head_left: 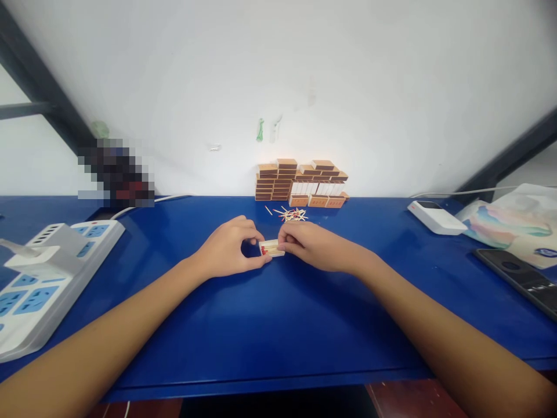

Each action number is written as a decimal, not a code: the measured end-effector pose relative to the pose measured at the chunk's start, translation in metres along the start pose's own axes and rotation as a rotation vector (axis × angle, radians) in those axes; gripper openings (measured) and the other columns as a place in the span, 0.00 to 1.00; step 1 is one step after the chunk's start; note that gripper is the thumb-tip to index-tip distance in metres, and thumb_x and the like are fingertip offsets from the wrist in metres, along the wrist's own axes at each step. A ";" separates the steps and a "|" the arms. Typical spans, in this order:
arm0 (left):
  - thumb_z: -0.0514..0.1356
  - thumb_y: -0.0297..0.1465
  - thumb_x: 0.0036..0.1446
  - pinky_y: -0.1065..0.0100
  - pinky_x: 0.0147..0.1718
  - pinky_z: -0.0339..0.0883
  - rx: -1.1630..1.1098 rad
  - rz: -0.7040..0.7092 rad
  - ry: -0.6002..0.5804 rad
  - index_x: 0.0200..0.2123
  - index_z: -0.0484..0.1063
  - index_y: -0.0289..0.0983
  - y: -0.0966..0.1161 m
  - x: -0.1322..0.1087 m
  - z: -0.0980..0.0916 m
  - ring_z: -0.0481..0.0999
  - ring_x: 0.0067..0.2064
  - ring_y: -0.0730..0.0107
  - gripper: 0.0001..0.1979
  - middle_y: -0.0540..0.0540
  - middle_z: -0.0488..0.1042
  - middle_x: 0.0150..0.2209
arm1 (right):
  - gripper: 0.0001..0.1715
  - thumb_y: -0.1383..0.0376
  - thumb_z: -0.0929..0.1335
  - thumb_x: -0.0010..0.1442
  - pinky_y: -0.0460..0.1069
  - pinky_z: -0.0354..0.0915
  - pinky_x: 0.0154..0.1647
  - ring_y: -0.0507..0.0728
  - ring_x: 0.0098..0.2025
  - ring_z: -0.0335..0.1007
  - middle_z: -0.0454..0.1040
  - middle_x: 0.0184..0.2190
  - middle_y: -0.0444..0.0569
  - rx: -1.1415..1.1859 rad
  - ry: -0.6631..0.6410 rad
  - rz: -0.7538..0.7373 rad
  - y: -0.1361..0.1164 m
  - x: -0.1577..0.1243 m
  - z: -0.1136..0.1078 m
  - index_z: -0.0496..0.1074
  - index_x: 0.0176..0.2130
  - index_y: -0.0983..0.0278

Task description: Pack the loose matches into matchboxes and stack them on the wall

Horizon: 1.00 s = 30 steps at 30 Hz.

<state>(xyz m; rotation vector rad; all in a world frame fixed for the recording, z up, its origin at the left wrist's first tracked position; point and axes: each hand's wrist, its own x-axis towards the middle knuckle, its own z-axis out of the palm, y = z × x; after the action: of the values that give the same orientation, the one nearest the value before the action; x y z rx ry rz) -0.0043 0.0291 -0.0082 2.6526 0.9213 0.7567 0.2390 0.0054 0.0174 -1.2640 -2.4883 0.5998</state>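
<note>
A small white matchbox tray (272, 253) with red-headed matches in it sits at the middle of the blue table. My left hand (230, 247) grips its left end between thumb and fingers. At the tray's right end, my right hand (311, 244) has thumb and forefinger pinched together over the matches; whether a match is between the fingertips is hidden. Just behind the hands lies a loose pile of matches (294, 215), with a single match (268, 210) apart to its left. Stacked matchboxes (278, 188) stand behind the pile against the wall.
A white power strip (100, 232) with a plugged-in charger (37, 261) lies at the left. On the right are a white device (435, 217) with a dark screen, a tissue pack (513, 223) and a black phone (517, 278). The white wall (217, 87) bounds the table's back.
</note>
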 end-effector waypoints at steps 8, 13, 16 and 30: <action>0.69 0.43 0.57 0.60 0.40 0.69 -0.017 0.038 0.043 0.41 0.82 0.41 0.008 0.000 -0.003 0.73 0.39 0.63 0.13 0.46 0.77 0.36 | 0.12 0.60 0.66 0.69 0.50 0.57 0.33 0.55 0.32 0.67 0.75 0.30 0.48 -0.137 0.349 0.207 0.029 0.008 -0.007 0.73 0.36 0.63; 0.69 0.44 0.57 0.60 0.40 0.68 0.009 0.018 0.036 0.41 0.82 0.42 -0.002 0.002 -0.006 0.73 0.39 0.63 0.14 0.47 0.78 0.36 | 0.06 0.64 0.70 0.64 0.50 0.60 0.38 0.57 0.36 0.68 0.75 0.37 0.51 -0.214 0.313 0.144 0.078 0.009 -0.024 0.75 0.40 0.65; 0.69 0.45 0.56 0.60 0.39 0.67 0.039 -0.017 0.040 0.40 0.82 0.42 -0.010 0.003 -0.010 0.72 0.39 0.63 0.14 0.47 0.77 0.35 | 0.06 0.65 0.70 0.64 0.50 0.60 0.37 0.55 0.34 0.66 0.74 0.37 0.50 -0.190 0.264 0.132 0.088 0.008 -0.027 0.75 0.41 0.65; 0.69 0.43 0.56 0.60 0.41 0.68 0.002 -0.014 -0.049 0.40 0.82 0.41 0.003 0.001 -0.004 0.73 0.40 0.63 0.13 0.47 0.77 0.36 | 0.08 0.65 0.64 0.70 0.50 0.62 0.42 0.58 0.39 0.67 0.72 0.39 0.53 -0.162 0.128 0.051 0.075 0.019 -0.013 0.71 0.39 0.65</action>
<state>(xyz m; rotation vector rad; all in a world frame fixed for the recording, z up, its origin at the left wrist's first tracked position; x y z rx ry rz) -0.0042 0.0276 -0.0032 2.6515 0.9272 0.6844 0.2861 0.0633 -0.0060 -1.3814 -2.4454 0.3227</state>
